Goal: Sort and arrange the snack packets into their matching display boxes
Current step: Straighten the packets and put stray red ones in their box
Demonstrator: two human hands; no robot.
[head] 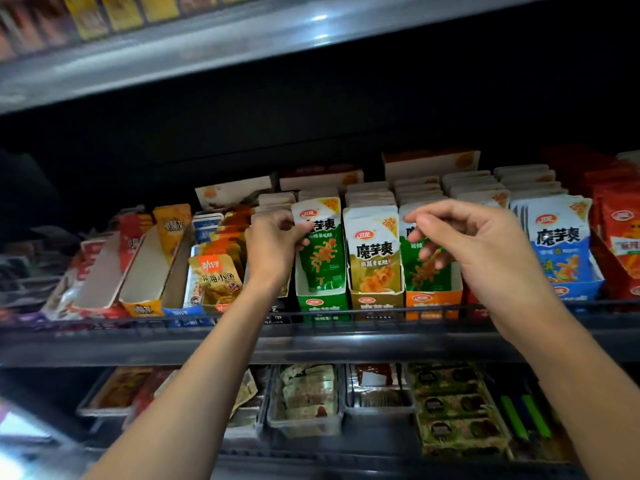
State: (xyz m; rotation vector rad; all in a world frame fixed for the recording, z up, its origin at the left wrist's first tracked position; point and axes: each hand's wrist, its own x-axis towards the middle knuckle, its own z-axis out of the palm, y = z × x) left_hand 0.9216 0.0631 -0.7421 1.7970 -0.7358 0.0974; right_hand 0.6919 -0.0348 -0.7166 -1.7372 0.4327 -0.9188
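One head-worn wide-angle camera faces the snack shelf (346, 344) closely, just beyond the left hand (272, 252) and right hand (485, 247).

The green packet (320, 244) is white on top and green below, with an orange squiggle, a red oval logo and a yellow corner. Its green box (322, 303) carries the same red oval. The olive packet (374, 251) is white over olive-gold, in an olive box (376, 301). A second green packet (427, 275) stands in an orange box (433, 301). The blue packets (561, 244) are white and blue; the red packets (620, 233) are red with orange.
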